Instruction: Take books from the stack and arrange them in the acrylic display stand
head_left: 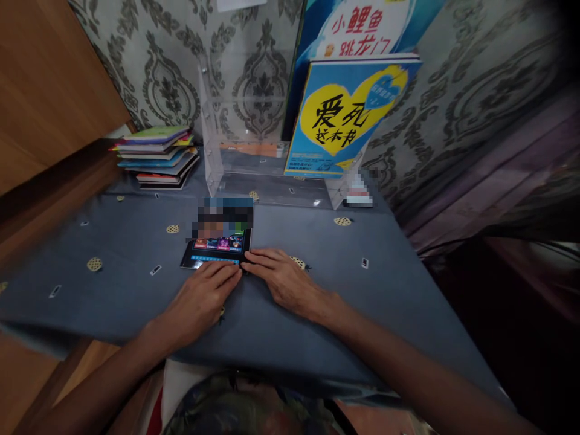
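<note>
Your left hand point(193, 302) and right hand point(292, 284) nearly meet at the dark booklet's point(217, 243) lower-right corner, mid-frame, likely steadying it; whether either pinches it, I cannot tell.

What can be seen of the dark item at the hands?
The dark item is thin, flat and rectangular, glossy-looking; book or tablet, I cannot tell. Colourful pictures and a blue strip show; its far part is pixelated. It lies on the tablecloth, the left hand and right hand seemingly touching its near right corner.
</note>
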Motion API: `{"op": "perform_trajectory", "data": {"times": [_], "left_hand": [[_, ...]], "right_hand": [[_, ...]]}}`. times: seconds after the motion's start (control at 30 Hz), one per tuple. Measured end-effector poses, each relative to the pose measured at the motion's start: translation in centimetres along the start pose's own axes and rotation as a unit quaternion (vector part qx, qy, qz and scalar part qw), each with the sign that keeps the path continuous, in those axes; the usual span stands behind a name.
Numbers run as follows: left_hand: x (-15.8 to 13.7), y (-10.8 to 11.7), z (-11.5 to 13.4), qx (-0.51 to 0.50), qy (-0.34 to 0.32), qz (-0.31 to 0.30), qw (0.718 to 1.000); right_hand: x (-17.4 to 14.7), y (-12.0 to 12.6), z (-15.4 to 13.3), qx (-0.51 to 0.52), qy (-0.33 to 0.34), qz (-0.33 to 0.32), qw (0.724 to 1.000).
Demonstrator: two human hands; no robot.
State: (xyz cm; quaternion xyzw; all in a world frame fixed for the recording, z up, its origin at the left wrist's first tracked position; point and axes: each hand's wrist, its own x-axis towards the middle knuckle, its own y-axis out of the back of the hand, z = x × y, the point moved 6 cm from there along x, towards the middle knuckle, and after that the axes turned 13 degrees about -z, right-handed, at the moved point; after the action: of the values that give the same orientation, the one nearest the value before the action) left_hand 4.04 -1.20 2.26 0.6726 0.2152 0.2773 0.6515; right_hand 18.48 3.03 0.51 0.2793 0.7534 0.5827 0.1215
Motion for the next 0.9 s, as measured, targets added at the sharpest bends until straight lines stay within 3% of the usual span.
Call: {"op": "perform_trajectory", "data": {"times": [0.23,0.43,0.9], "left_hand": [[1.0,0.5,-1.9,-0.070,0.003,0.020,0.997],[3.0,0.2,-3.5,-0.065,0.021,0.023,0.997],[11.2,-1.9,-9.4,-0.008,0.034,-0.042,0.999]], "right_hand": [[-0.1,0.0,0.1,0.002,-0.003,-0.013,1.000],[-0.1,0.0,0.0,-0.016,0.014,-0.010,1.000],[0.0,0.4,-0.2,-0.007,0.023,0.002,1.000]]}}
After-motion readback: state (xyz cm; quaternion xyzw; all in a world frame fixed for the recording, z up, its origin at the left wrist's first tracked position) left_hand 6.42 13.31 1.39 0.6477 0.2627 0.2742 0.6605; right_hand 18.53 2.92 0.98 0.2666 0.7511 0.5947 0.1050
